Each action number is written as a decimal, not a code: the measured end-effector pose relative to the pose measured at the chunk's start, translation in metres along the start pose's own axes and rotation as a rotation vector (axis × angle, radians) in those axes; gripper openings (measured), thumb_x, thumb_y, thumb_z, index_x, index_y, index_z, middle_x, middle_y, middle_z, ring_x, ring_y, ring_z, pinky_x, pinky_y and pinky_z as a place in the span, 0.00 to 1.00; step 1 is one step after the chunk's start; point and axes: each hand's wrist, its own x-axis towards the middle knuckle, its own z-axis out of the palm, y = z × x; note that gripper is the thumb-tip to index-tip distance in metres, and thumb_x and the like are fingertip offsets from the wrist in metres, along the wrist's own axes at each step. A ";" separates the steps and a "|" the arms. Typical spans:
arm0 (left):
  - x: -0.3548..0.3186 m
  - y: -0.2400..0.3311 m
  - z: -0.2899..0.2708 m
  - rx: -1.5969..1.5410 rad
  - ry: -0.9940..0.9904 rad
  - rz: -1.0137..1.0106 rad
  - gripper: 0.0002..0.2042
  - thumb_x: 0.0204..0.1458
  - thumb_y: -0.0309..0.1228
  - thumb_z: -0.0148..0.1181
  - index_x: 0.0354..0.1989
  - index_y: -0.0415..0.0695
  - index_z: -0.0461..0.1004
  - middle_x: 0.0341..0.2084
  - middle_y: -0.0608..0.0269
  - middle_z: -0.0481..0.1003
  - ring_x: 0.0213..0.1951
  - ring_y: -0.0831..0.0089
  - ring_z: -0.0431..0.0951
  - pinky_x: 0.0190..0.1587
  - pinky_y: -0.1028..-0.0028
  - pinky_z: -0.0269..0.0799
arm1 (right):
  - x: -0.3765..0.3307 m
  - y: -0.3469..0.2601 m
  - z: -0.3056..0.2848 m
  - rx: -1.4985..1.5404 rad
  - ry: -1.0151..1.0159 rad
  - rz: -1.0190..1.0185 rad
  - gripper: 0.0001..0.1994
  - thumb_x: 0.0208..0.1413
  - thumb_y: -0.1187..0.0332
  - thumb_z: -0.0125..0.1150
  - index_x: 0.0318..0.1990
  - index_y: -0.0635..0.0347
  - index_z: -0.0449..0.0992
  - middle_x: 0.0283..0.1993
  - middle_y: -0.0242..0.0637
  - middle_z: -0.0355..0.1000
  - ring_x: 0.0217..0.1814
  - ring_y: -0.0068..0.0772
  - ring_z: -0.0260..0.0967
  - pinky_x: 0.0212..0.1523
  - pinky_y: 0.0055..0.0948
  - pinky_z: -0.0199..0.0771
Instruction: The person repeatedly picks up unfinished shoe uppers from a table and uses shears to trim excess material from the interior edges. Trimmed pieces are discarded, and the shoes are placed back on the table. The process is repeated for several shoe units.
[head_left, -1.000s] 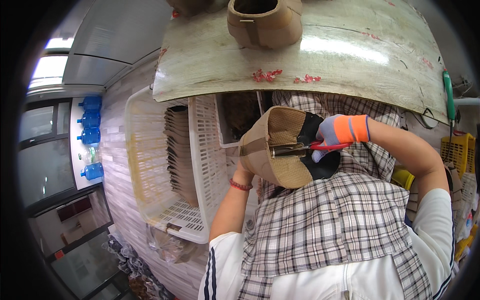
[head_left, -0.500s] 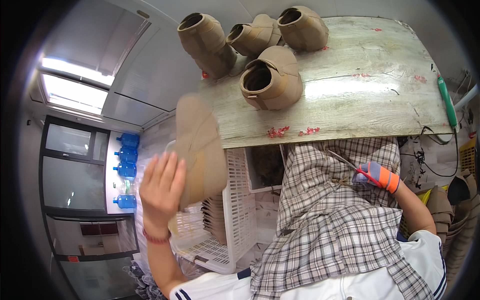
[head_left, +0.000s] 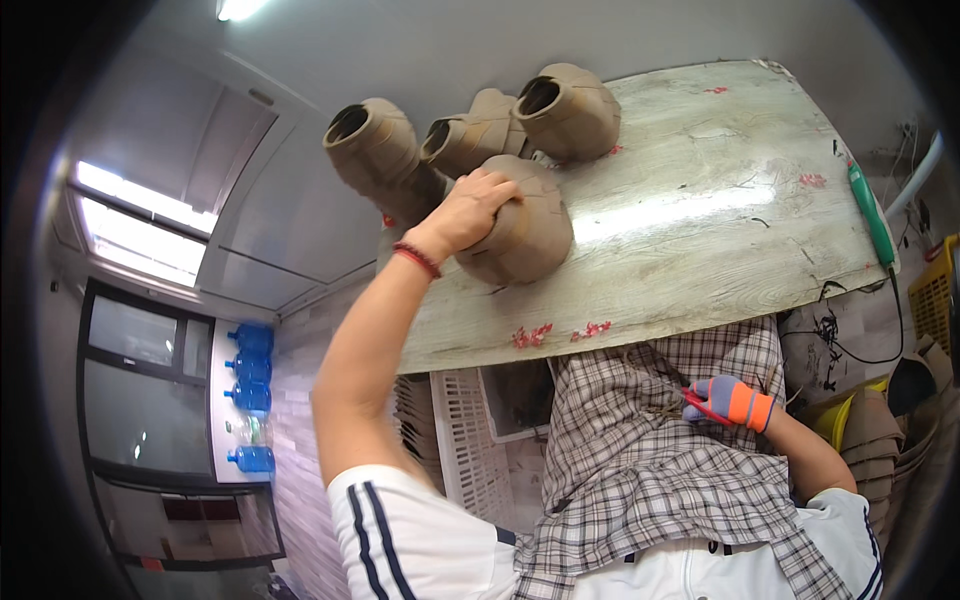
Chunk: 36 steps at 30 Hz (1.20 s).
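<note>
On the table's near left part, a tan shoe upper (head_left: 532, 238) stands with its rounded side toward me. My left hand (head_left: 472, 212) is closed over its top left edge, hiding its opening. Behind it are more tan shoe uppers (head_left: 375, 140), some nested, with dark openings facing me. Over my lap, my right hand (head_left: 732, 402), in a grey and orange glove, is closed around the red handle of scissors (head_left: 708, 408). The blades barely show against the plaid apron (head_left: 640, 440).
The wood-patterned table (head_left: 690, 240) has a green corded tool (head_left: 870, 215) at its right edge. Below its left edge stands a white slatted basket (head_left: 470, 440) beside stacked uppers. More tan pieces (head_left: 875, 440) are at my right. Blue water bottles (head_left: 250, 395) line the left wall.
My left hand has moved from beside the basket, where it was at a blurred tan upper, up and right to the upper on the table. My right hand keeps the scissors over my lap.
</note>
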 end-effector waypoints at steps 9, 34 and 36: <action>0.137 -0.016 -0.042 0.220 0.106 -0.341 0.24 0.48 0.43 0.67 0.54 0.48 0.78 0.60 0.55 0.69 0.66 0.58 0.63 0.67 0.58 0.59 | 0.007 -0.005 0.002 0.043 0.000 -0.028 0.37 0.46 0.29 0.63 0.44 0.57 0.77 0.35 0.45 0.79 0.38 0.49 0.77 0.39 0.38 0.74; -0.243 0.250 0.157 -2.487 0.845 -1.184 0.18 0.57 0.35 0.51 0.51 0.37 0.73 0.51 0.50 0.74 0.57 0.55 0.70 0.60 0.53 0.65 | -0.053 -0.081 -0.058 -0.228 0.572 -0.366 0.21 0.42 0.74 0.70 0.46 0.64 0.73 0.40 0.39 0.69 0.38 0.41 0.67 0.42 0.34 0.70; -0.257 0.265 0.194 -2.596 0.854 -1.178 0.19 0.60 0.36 0.49 0.55 0.36 0.70 0.55 0.50 0.73 0.59 0.56 0.70 0.63 0.55 0.64 | -0.030 -0.096 -0.044 -0.399 0.486 -0.426 0.18 0.40 0.73 0.69 0.41 0.61 0.73 0.42 0.45 0.72 0.44 0.51 0.69 0.45 0.42 0.71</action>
